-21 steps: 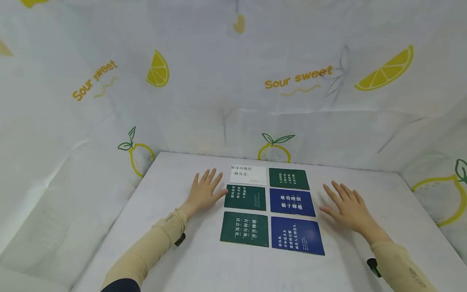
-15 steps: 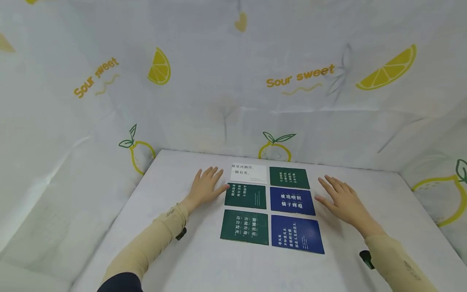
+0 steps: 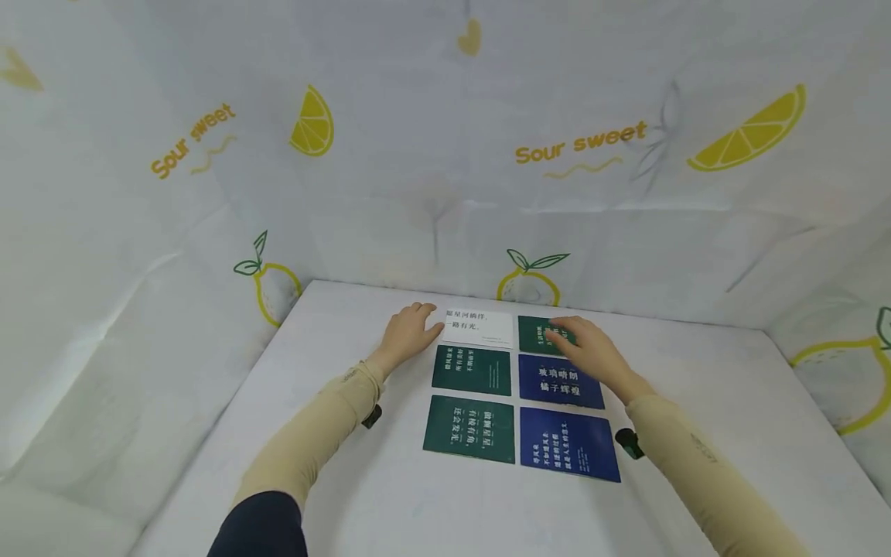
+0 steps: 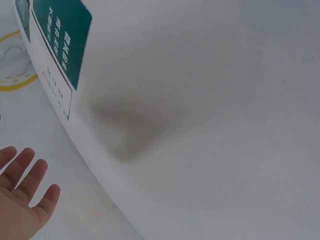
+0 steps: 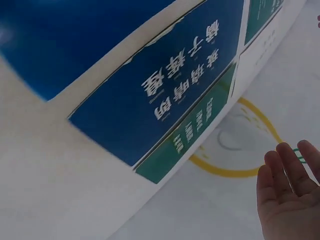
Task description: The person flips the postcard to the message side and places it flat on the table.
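Several printed cards lie flat in two columns of three. My left hand [image 3: 407, 334] is just left of the white card [image 3: 476, 334] at the back left, fingertips close to its edge. Over the back right green card [image 3: 532, 340] hovers my right hand [image 3: 592, 352], hiding part of it. In the left wrist view the fingers of my left hand [image 4: 25, 200] are spread and hold nothing. The right wrist view has my right hand [image 5: 290, 200] with loosely extended fingers and nothing in them. Whether either hand touches a card cannot be told.
Nearer to me lie a green card [image 3: 472, 370] and a blue card [image 3: 560, 381], then another green card [image 3: 468, 429] and a larger blue card [image 3: 569, 445]. They rest on a white table [image 3: 431, 510]. A lemon-printed white cloth [image 3: 390, 170] stands behind and at both sides.
My right hand has moved left from beside the cards to above the back right green card. My left hand has shifted slightly back and right, towards the white card. The cards have not moved.
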A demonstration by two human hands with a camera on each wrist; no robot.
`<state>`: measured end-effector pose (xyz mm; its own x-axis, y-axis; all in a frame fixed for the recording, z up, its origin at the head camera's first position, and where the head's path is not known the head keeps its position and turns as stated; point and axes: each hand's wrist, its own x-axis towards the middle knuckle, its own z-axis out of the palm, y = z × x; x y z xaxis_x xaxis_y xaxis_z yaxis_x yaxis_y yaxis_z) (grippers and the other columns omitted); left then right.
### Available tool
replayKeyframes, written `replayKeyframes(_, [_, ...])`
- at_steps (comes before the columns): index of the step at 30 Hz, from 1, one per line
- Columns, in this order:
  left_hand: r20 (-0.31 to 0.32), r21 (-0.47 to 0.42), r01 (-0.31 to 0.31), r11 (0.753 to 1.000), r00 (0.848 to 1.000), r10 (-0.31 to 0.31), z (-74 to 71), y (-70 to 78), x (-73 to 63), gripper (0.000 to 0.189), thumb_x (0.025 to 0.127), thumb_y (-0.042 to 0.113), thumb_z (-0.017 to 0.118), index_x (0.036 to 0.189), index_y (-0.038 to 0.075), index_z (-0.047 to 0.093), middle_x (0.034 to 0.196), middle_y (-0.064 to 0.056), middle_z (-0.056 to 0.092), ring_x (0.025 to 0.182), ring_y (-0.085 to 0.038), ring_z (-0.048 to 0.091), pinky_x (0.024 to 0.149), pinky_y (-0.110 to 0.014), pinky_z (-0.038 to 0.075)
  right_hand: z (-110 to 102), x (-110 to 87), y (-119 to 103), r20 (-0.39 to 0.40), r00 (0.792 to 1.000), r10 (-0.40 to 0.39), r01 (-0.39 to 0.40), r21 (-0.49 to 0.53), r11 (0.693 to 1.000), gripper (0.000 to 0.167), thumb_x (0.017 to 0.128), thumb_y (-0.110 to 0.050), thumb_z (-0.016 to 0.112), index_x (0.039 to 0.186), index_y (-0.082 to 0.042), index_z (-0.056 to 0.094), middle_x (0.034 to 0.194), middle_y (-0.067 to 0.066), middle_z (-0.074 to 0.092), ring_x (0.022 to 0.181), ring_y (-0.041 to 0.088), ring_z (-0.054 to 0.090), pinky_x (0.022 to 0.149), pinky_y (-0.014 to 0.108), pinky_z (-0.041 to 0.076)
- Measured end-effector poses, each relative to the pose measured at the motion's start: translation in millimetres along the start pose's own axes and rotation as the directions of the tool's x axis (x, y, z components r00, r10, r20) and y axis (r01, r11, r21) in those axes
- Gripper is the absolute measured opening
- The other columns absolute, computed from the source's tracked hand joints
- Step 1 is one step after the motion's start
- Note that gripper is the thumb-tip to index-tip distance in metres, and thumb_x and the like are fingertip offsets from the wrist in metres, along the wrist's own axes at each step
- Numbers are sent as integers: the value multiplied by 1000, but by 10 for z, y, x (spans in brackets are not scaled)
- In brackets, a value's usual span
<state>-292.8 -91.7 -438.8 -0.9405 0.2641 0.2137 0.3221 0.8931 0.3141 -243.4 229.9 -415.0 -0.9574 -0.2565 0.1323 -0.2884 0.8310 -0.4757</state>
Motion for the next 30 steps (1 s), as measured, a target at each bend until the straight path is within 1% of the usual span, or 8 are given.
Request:
replayKeyframes(8, [60, -220, 131, 967, 991, -121, 103, 54, 245, 41, 94, 23, 53, 129, 2, 51, 118, -18, 62, 111, -30, 59, 93, -41, 47, 245, 429, -141, 50, 995, 82, -88, 140, 986, 50, 96, -34, 49, 134, -2, 46, 126, 23, 57, 117, 40, 53, 95, 52, 44])
replayKeyframes(14, [117, -322, 210, 923, 977, -181, 247, 167, 231, 41, 94, 15, 50, 131, -1, 47, 125, -21, 59, 117, -32, 55, 98, -43, 45, 475, 531, -143, 87, 981, 176, -191, 225, 955, 51, 95, -29, 51, 137, -1, 41, 126, 25, 56, 115, 40, 53, 93, 52, 45])
replayKeyframes(20, [179, -403, 285, 870, 956, -230, 483, 94, 277, 44, 94, 18, 45, 135, 1, 44, 133, -18, 53, 129, -31, 46, 107, -44, 37, 706, 540, -139, 161, 935, 316, -354, 371, 859, 58, 94, -30, 51, 142, -2, 33, 132, 25, 50, 116, 38, 53, 95, 50, 44])
replayKeyframes(22, [136, -416, 263, 870, 964, -227, 768, -102, 398, 46, 95, 28, 44, 133, 2, 46, 131, -16, 56, 125, -29, 51, 102, -39, 42, 765, 545, -148, 176, 919, 353, -394, 428, 813, 60, 94, -31, 51, 143, -2, 30, 136, 26, 46, 118, 38, 51, 98, 49, 42])
replayKeyframes(25, [157, -486, 308, 818, 951, -265, 900, -206, 474, 51, 94, 37, 45, 134, 4, 45, 133, -14, 54, 126, -27, 49, 101, -38, 42, 814, 574, -172, 187, 898, 398, -436, 500, 748, 61, 94, -30, 50, 144, -2, 28, 138, 26, 42, 120, 39, 50, 101, 48, 41])
replayKeyframes(27, [203, -554, 367, 747, 930, -307, 949, -209, 512, 51, 94, 36, 46, 134, 5, 45, 135, -15, 52, 127, -28, 47, 102, -40, 41, 821, 596, -186, 192, 889, 415, -450, 536, 714, 60, 95, -28, 49, 144, -1, 26, 140, 26, 41, 122, 39, 49, 102, 46, 41])
replayKeyframes(29, [268, -592, 444, 672, 895, -356, 703, -19, 413, 50, 96, 29, 45, 138, 3, 41, 142, -17, 45, 134, -32, 38, 109, -45, 33, 813, 613, -194, 202, 881, 428, -462, 561, 687, 60, 95, -26, 49, 145, -1, 25, 141, 26, 39, 124, 38, 47, 102, 45, 41])
replayKeyframes(30, [269, -603, 453, 657, 891, -367, 640, 42, 380, 49, 96, 27, 43, 138, 1, 40, 142, -18, 43, 135, -33, 37, 110, -46, 32, 809, 620, -196, 208, 877, 433, -467, 575, 672, 60, 95, -26, 48, 145, -1, 25, 141, 25, 39, 125, 38, 46, 102, 44, 41])
